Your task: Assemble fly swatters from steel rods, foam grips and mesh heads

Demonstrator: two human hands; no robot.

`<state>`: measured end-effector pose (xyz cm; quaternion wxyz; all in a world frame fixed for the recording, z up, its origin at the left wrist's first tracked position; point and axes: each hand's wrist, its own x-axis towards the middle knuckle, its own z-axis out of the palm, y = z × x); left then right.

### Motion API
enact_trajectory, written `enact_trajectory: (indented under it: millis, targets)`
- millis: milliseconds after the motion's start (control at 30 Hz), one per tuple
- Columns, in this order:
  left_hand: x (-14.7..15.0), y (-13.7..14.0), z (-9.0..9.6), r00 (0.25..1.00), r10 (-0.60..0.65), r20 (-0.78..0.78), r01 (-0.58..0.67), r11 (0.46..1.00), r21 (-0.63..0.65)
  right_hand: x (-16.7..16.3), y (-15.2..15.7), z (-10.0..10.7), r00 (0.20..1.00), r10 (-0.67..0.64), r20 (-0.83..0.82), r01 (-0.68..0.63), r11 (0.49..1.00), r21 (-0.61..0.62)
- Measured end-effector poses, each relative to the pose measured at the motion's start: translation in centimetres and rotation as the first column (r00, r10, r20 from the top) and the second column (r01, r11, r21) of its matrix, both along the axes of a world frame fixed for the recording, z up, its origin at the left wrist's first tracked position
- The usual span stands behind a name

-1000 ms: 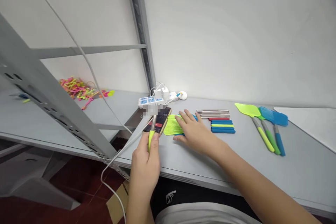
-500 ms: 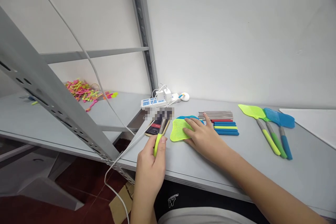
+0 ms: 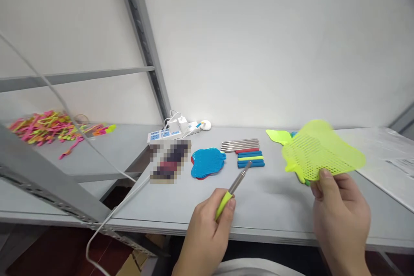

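My left hand [image 3: 208, 224] is closed round the yellow-green grip of a metal telescopic handle [image 3: 239, 183], its bare tip pointing up and to the right. Pinched along its lower edge, a yellow-green fly swatter head [image 3: 323, 151] is held up by my right hand [image 3: 343, 215]. The head and the handle are apart. On the shelf ahead lie stacked blue swatter heads [image 3: 208, 163], with red showing at the edge. Right of them are several thin metal rods [image 3: 239, 145] and several coloured grips [image 3: 251, 159]. The held head partly hides the assembled fly swatters [image 3: 278, 136].
A power strip [image 3: 174, 133] with plugged-in chargers sits by the wall. Before it lies a blurred-out phone [image 3: 170, 161]. A white cable [image 3: 119, 202] crosses the metal shelf post. Pink and yellow pieces [image 3: 48, 127] are heaped at left; a white panel [image 3: 378, 172] lies at right.
My right hand has picked the yellow-green swatter head off the stack and carried it right, uncovering the blue ones. My left hand still holds the handle, now tilted rightward. The view has shifted right.
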<state>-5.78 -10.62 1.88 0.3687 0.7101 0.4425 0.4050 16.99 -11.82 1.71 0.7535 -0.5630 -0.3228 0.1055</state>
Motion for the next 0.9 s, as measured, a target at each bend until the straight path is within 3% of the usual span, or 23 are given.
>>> enact_trajectory:
  millis: [100,300,633,900]
  targets:
    - [1.9,-0.8,0.0,0.995,-0.097,0.003,0.097,0.995,-0.003,0.0,-0.6,0.7,0.949,0.208,-0.236,-0.167,0.969,0.183]
    - [2.9,-1.2,0.0,0.996,-0.077,-0.033,0.077,0.997,-0.014,0.0,-1.8,0.3,0.955,0.237,-0.179,-0.206,0.963,0.176]
    - [3.2,-0.9,-0.7,0.961,-0.221,-0.166,0.234,0.971,0.06,1.0,-3.0,0.5,0.883,0.391,-0.261,-0.349,0.917,0.191]
    - [3.0,-1.2,-0.3,0.943,-0.256,-0.212,0.266,0.964,0.021,1.3,-3.1,0.4,0.881,0.408,-0.238,-0.374,0.911,0.175]
